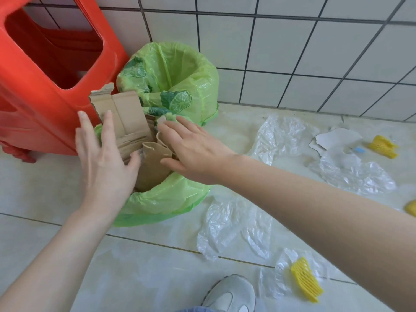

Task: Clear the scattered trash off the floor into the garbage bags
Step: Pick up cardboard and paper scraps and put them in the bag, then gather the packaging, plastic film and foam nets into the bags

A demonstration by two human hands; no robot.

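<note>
Two green garbage bags stand by the tiled wall: a far bag (191,70), open, and a near bag (162,199) stuffed with brown cardboard (126,118) that sticks up out of it. My left hand (105,158) lies flat against the cardboard's left side, fingers spread. My right hand (193,149) rests on the cardboard's right side at the bag's rim, fingers apart. On the floor lie clear plastic sheets (234,228), (281,136), (358,174), yellow foam nets (306,280), (383,146) and a torn white card (335,138).
A red plastic stool (45,82) stands close on the left, touching the bags. The white tiled wall (292,41) runs behind. My grey shoe (231,293) is at the bottom edge. Another yellow piece (410,208) lies at the right edge.
</note>
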